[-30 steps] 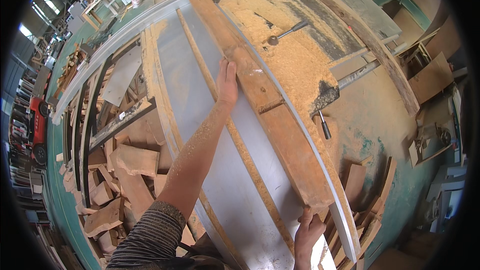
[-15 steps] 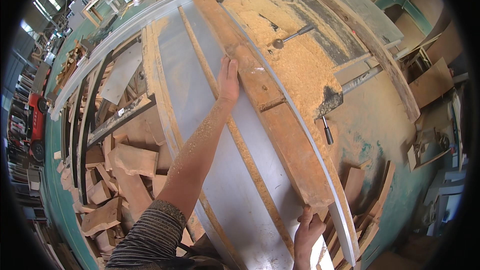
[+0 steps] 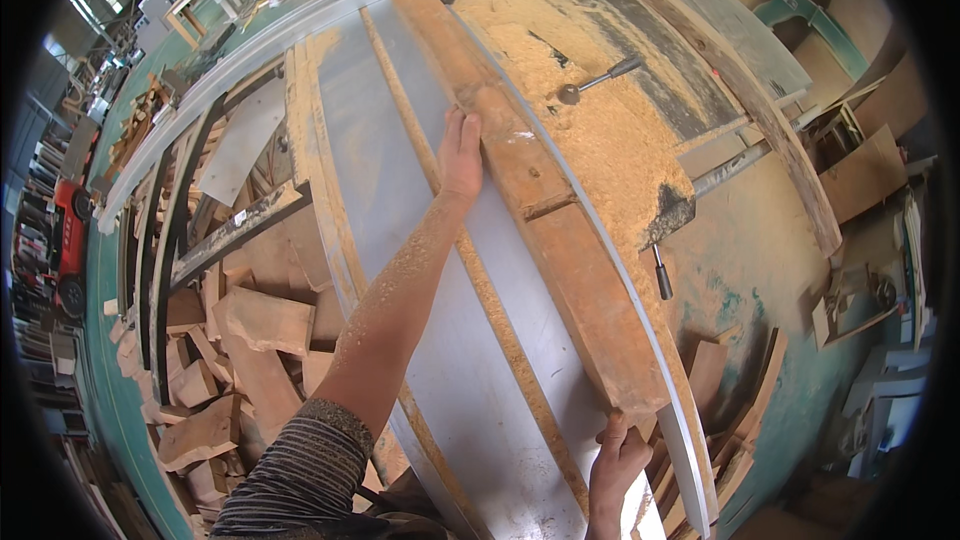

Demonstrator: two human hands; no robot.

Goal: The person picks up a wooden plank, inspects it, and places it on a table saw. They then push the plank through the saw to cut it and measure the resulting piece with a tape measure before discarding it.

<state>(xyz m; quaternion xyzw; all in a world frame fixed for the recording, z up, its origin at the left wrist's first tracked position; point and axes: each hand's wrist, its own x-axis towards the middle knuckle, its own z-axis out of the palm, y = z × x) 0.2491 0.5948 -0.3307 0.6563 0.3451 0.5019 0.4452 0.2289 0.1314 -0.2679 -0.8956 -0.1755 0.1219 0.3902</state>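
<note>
A long reddish-brown wooden beam (image 3: 585, 290) lies lengthwise on a grey metal table (image 3: 400, 100) with grooves full of sawdust. A crack or cut line crosses its upper face near the middle. Against its left side, around the upper half, my left hand (image 3: 461, 155) rests with fingers stretched out and close together. Sawdust coats that forearm. At the beam's near end is my right hand (image 3: 617, 465), its fingers curled and its thumb up against the end face. Along the beam's right side runs a thin metal edge (image 3: 610, 260).
Sawdust (image 3: 590, 160) is heaped right of the beam, around a lever handle (image 3: 610, 75) and a second lever (image 3: 661, 273). Wood offcuts (image 3: 265, 320) lie piled below left, beside a dark metal frame (image 3: 240, 230). A long curved board (image 3: 740, 70) stretches along the far right.
The view has shifted slightly. Both hands keep the same places on the beam, and no clear movement of the beam shows.
</note>
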